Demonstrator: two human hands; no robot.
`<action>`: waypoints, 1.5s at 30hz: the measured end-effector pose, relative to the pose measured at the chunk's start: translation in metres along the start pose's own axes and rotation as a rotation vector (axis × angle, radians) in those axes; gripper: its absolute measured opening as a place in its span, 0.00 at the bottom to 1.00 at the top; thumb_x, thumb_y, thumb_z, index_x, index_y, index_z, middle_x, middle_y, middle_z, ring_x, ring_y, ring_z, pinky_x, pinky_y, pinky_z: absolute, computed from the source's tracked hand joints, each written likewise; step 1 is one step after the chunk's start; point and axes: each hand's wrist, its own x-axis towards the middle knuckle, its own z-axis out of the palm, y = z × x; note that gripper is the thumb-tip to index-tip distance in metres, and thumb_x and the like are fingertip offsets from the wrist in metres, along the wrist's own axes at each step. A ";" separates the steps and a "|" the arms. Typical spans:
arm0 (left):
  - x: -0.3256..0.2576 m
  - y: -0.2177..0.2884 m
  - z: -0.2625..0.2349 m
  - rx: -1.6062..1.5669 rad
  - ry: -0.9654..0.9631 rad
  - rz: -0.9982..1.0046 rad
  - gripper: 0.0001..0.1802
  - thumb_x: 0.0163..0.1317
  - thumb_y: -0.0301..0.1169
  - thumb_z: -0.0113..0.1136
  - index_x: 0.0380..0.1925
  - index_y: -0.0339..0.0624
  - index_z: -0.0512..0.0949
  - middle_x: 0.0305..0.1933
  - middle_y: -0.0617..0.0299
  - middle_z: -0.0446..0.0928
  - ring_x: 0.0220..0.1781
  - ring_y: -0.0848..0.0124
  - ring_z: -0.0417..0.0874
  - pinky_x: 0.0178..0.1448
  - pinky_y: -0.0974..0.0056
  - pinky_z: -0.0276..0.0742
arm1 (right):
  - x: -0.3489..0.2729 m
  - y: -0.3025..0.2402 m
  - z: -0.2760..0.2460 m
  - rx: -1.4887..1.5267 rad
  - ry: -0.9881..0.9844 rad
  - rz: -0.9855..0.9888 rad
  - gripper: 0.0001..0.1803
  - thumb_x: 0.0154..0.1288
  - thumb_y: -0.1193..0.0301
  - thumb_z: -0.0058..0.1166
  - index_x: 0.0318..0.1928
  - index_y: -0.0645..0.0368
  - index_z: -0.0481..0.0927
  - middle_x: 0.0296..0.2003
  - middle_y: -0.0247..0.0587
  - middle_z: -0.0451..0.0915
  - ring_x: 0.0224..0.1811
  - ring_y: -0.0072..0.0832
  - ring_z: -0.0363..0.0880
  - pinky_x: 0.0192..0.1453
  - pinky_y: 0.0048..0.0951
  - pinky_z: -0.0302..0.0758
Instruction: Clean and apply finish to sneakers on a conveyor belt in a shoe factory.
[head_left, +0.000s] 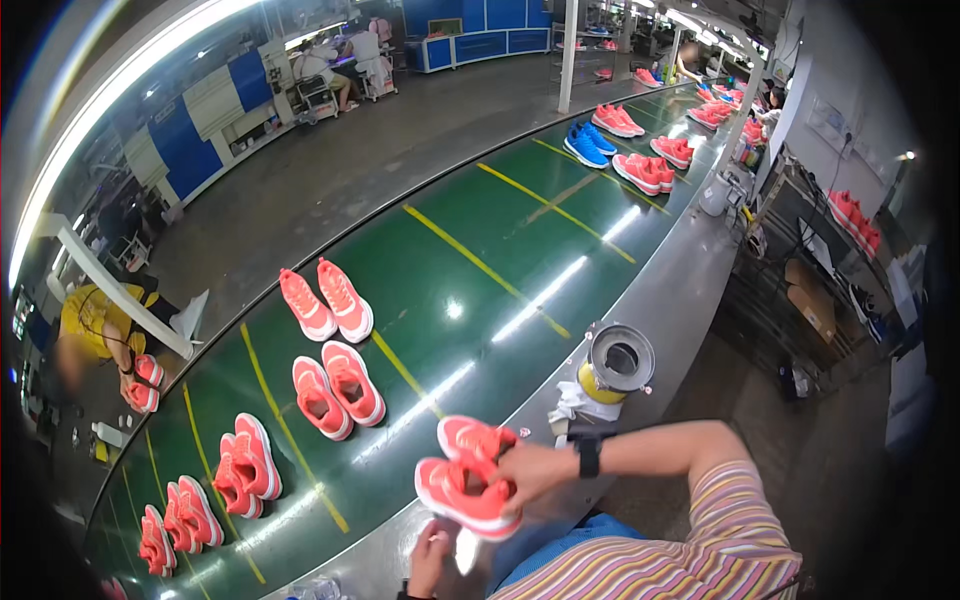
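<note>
- The right hand (pixel 540 470) is closing partway around the heel end of a pair of coral sneakers (pixel 450 488), its fingers curling at the shoes' collars.
- That pair is sitting at the near edge of the conveyor, side by side, toes pointing left, just above the left hand; whether it is touching the steel ledge (pixel 690 245) is hard to tell.
- The left hand (pixel 432 555) is hovering just below the nearer shoe with its fingers half curled; whether it is holding anything cannot be told.
- A dark wristwatch (pixel 589 455) is circling the right wrist, and a striped short sleeve (pixel 725 500) is covering the upper arm.
- A metal-rimmed yellow pot (pixel 618 360) is standing on the ledge beyond the right hand, with crumpled white cloth (pixel 583 402) lying just beside it.
- The green conveyor belt (pixel 450 290), crossed by yellow lines, is carrying more coral pairs: two pairs are lying close together ahead of the hands, and others are lining up toward the lower left.
- A pair of blue sneakers (pixel 589 145) is resting farther up the belt among coral ones.
- Across the belt at left, a co-worker in a yellow top (pixel 98 315) is holding coral shoes (pixel 146 384).
</note>
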 end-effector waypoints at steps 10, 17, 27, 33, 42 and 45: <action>0.064 0.053 -0.022 0.777 0.280 0.146 0.36 0.46 0.35 0.66 0.58 0.51 0.66 0.56 0.41 0.62 0.57 0.48 0.64 0.60 0.52 0.62 | -0.012 0.226 -0.137 -0.458 0.216 0.269 0.20 0.39 0.50 0.61 0.32 0.47 0.83 0.31 0.42 0.80 0.41 0.42 0.75 0.46 0.43 0.70; 0.149 0.076 -0.062 1.242 0.105 -0.346 0.41 0.38 0.51 0.69 0.58 0.70 0.66 0.63 0.39 0.55 0.66 0.41 0.52 0.65 0.33 0.44 | -0.004 0.341 -0.090 -0.311 0.127 0.858 0.34 0.40 0.56 0.67 0.51 0.47 0.73 0.58 0.55 0.60 0.64 0.51 0.56 0.59 0.57 0.61; 0.083 0.071 -0.042 1.303 0.179 0.163 0.23 0.37 0.52 0.68 0.33 0.57 0.81 0.33 0.56 0.73 0.42 0.59 0.73 0.60 0.45 0.52 | -0.015 0.219 -0.095 -0.034 0.440 0.308 0.23 0.46 0.73 0.62 0.46 0.59 0.71 0.47 0.49 0.67 0.52 0.45 0.66 0.53 0.40 0.67; -0.082 0.062 -0.009 1.154 0.167 0.316 0.25 0.32 0.37 0.70 0.38 0.58 0.79 0.40 0.58 0.70 0.45 0.59 0.71 0.59 0.44 0.55 | -0.021 0.026 -0.022 0.463 0.331 0.047 0.12 0.52 0.75 0.59 0.38 0.63 0.77 0.37 0.44 0.75 0.40 0.36 0.76 0.45 0.30 0.72; -0.190 -0.018 0.055 1.236 0.069 0.063 0.28 0.37 0.37 0.69 0.45 0.60 0.77 0.50 0.48 0.66 0.56 0.51 0.64 0.59 0.43 0.54 | -0.023 -0.089 0.230 1.091 0.244 0.487 0.12 0.58 0.69 0.58 0.39 0.63 0.75 0.34 0.38 0.78 0.33 0.19 0.75 0.39 0.22 0.74; -0.202 -0.004 0.049 1.084 0.095 0.037 0.29 0.39 0.35 0.68 0.47 0.60 0.76 0.52 0.46 0.65 0.58 0.51 0.63 0.59 0.41 0.53 | -0.033 -0.086 0.258 1.193 0.274 0.586 0.12 0.58 0.69 0.59 0.37 0.63 0.75 0.30 0.36 0.78 0.32 0.18 0.75 0.38 0.22 0.74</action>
